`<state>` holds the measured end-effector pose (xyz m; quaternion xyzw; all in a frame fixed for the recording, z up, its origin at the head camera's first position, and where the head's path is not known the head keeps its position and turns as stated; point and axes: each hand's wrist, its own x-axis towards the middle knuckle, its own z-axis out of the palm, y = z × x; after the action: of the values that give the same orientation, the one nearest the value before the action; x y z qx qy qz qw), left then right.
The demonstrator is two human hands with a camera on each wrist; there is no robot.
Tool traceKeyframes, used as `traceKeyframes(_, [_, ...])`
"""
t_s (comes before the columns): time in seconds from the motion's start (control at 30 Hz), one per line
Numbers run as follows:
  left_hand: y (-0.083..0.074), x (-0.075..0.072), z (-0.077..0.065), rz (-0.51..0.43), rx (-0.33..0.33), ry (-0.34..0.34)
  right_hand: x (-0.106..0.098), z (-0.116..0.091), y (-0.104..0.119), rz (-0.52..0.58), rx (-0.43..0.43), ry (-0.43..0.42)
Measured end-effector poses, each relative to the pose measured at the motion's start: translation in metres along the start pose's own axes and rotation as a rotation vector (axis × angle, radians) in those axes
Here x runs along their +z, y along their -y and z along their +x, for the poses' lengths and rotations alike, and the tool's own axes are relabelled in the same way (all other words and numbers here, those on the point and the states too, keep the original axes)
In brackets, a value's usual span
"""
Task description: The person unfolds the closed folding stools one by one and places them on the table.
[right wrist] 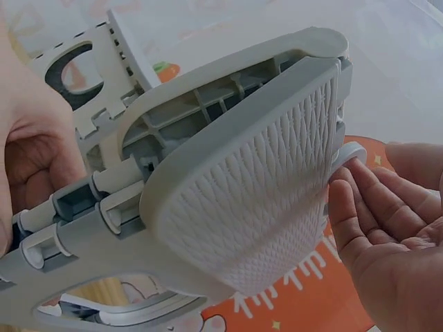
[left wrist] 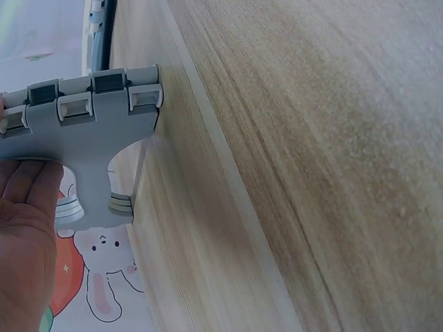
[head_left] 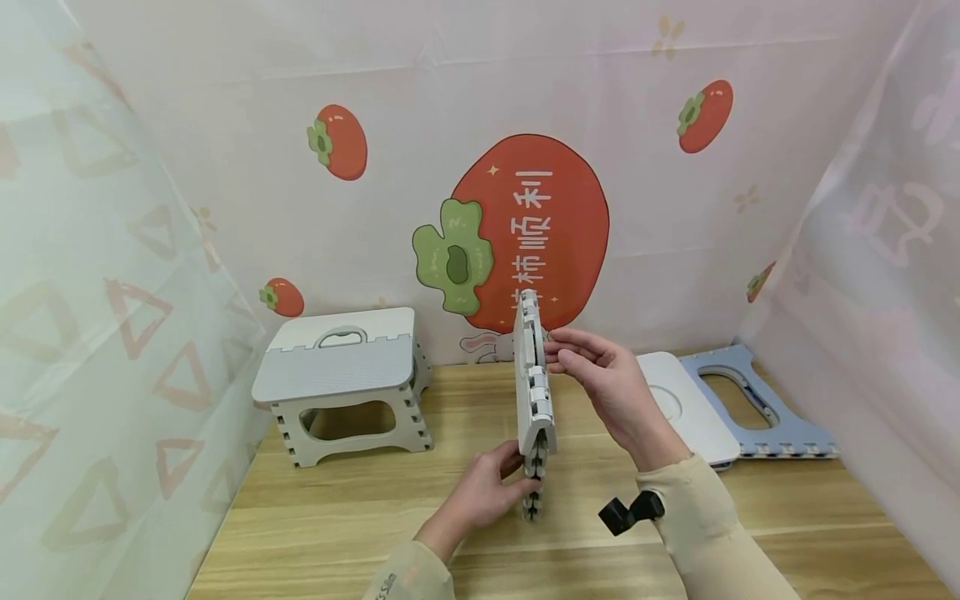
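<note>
A grey-white folding stool [head_left: 533,379] stands on edge in the middle, its seat halves folded close together and its legs below. My left hand [head_left: 483,490] grips the lower leg part; in the left wrist view, fingers of my left hand [left wrist: 28,200] reach behind the grey leg panel [left wrist: 90,149]. My right hand [head_left: 600,375] is at the upper right side of the stool. The right wrist view shows fingertips of my right hand [right wrist: 394,221] touching the small handle [right wrist: 348,156], fingers fairly straight. The textured seat half [right wrist: 256,173] faces this hand, with a gap between the halves.
An unfolded grey-and-white stool [head_left: 341,375] stands at the back left of the wooden table [head_left: 322,525]. Lying flat at the back right are a white panel [head_left: 686,408] and a blue leg frame [head_left: 757,408]. Printed curtains [head_left: 420,92] surround the table.
</note>
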<state>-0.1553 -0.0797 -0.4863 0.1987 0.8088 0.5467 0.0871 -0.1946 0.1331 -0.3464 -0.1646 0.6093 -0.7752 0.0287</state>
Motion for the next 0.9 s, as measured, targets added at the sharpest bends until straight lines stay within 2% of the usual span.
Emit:
traceKeyframes(0.3, [-0.003, -0.001, -0.002, 0.018, -0.003, -0.007, -0.018, -0.011, -0.013, -0.100, 0.074, -0.036])
traceKeyframes(0.47, [-0.003, 0.000, -0.001, 0.024, 0.001, -0.011, -0.030, -0.020, -0.025, -0.195, 0.128, -0.029])
traceKeyframes(0.73, [-0.002, 0.000, -0.001, 0.031, 0.014, -0.013, -0.042, -0.040, -0.050, -0.319, 0.238, 0.043])
traceKeyframes(0.9, [-0.002, 0.001, -0.001, 0.029, 0.013, -0.007, -0.042, -0.050, -0.064, -0.353, 0.250, 0.083])
